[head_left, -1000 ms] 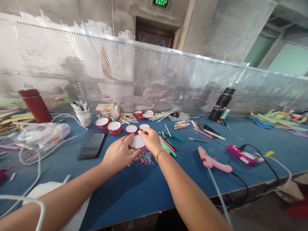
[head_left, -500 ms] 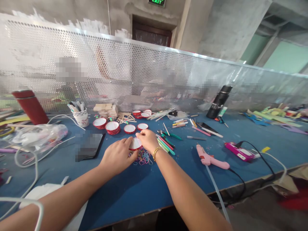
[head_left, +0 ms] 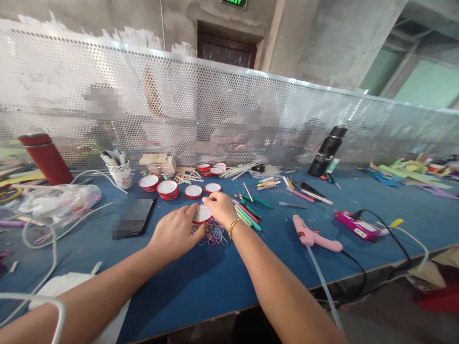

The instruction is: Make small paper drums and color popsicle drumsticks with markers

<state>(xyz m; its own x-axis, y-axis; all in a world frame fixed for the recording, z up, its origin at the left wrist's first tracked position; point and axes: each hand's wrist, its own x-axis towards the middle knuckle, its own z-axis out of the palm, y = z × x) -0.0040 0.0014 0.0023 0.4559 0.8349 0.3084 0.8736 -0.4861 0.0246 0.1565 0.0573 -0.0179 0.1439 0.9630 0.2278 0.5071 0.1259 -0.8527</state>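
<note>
Both my hands meet at a small round lid (head_left: 202,213) with a red rim and white face, held just above a heap of coloured rubber bands (head_left: 212,235) on the blue table (head_left: 201,282). My left hand (head_left: 174,231) grips the lid's left edge with curled fingers. My right hand (head_left: 221,207), with a gold bracelet at the wrist, pinches the lid's top right edge. Several more red-rimmed lids (head_left: 168,187) lie in a row just beyond my hands.
A pink glue gun (head_left: 314,235) with a black cord lies to the right, near a magenta device (head_left: 356,225). Pens and pliers (head_left: 251,205) lie beside my right hand. A dark phone (head_left: 133,217), plastic bag (head_left: 53,200), paper cup (head_left: 122,173), red flask (head_left: 45,157) and black flask (head_left: 327,150) stand around. Perforated metal screen behind.
Both hands stay on the lid. Since a second ago the lid has tilted flatter and lower over the rubber bands; little has moved in the last half second.
</note>
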